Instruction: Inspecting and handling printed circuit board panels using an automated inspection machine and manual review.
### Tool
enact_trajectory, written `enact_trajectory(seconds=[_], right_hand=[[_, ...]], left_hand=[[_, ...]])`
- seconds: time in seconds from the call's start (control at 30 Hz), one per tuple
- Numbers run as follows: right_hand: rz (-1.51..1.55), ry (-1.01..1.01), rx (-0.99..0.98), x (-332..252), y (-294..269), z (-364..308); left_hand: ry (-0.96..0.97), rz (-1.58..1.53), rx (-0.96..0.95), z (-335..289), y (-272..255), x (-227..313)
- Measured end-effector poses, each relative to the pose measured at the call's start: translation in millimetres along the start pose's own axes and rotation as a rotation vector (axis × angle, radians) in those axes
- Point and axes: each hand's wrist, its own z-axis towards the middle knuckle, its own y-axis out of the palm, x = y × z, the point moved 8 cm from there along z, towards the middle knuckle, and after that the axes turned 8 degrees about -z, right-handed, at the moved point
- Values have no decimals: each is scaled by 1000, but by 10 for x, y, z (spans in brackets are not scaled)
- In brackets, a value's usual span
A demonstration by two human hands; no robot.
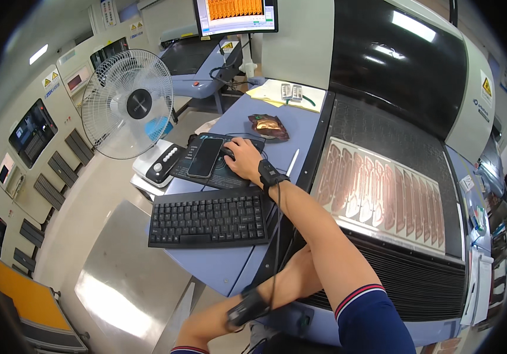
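Note:
My right hand [245,157] rests over a black computer mouse [228,153], with its fingers curved around it. The mouse sits on a dark mouse pad [225,175], beside a black smartphone [205,157] lying face up. A black keyboard [209,218] is just nearer to me. My left arm crosses beneath the right one, and my left hand [296,274] is tucked by the right elbow, its fingers hidden. Each wrist wears a black strap with a small device. A white pen-like stick [293,162] lies to the right of my right hand.
A large machine [398,53] stands at right, with a flat panel of copper-coloured strips [383,192] on its bed. A fan [128,104] and a white box with a knob [160,165] are at left. A crumpled brown packet [269,126] lies beyond the mouse, below a monitor [235,16].

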Motion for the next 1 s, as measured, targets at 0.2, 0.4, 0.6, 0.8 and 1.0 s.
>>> enact_trajectory(seconds=[0.2, 0.4, 0.6, 0.8, 1.0], right_hand=[[-4, 12, -5, -106, -19, 47], [-24, 2, 15, -44, -59, 23], [-60, -17, -4, -96, -29, 50], [-69, -6, -1, -79, -62, 15], [-54, 38, 10, -79, -28, 19]], left_hand=[[-160, 176, 17, -1019, -760, 533], [-260, 350, 363, -1853, -1109, 254], [-342, 566, 919, -2436, -1760, 32], [-431, 343, 1446, -2783, -2417, -675], [-313, 4, 1505, -2891, -2452, -1108]])
